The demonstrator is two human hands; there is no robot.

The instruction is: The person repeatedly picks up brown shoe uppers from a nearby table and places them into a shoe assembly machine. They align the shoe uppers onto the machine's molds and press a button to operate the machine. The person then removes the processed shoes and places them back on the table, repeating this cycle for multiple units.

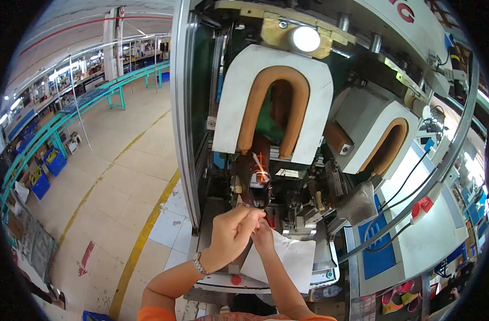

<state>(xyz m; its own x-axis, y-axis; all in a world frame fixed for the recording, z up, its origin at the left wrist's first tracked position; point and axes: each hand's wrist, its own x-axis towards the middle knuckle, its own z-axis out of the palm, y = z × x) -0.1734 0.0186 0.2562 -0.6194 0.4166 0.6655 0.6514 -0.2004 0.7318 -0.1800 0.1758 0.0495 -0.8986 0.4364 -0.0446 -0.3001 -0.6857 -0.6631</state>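
My left hand (234,231), with a watch or bracelet (200,264) at the wrist, is closed with its fingertips pinched together. Close against it on the right is my right hand (262,235), its fingers also closed and partly covered by the left. Whatever they grip is hidden. Just beyond the fingertips sits a dark, shiny piece like a shoe upper (260,191), crossed by bright orange-red light lines. It lies below a white block with a brown U-shaped pad (300,115) on the machine. A white sheet (287,262) is under my right forearm.
To the right is a second white block with a brown U pad (386,144). A metal post (185,117) bounds the machine's left side. A red button (236,280) is on the front edge. A curved metal tube (405,214) and cables run at the right.
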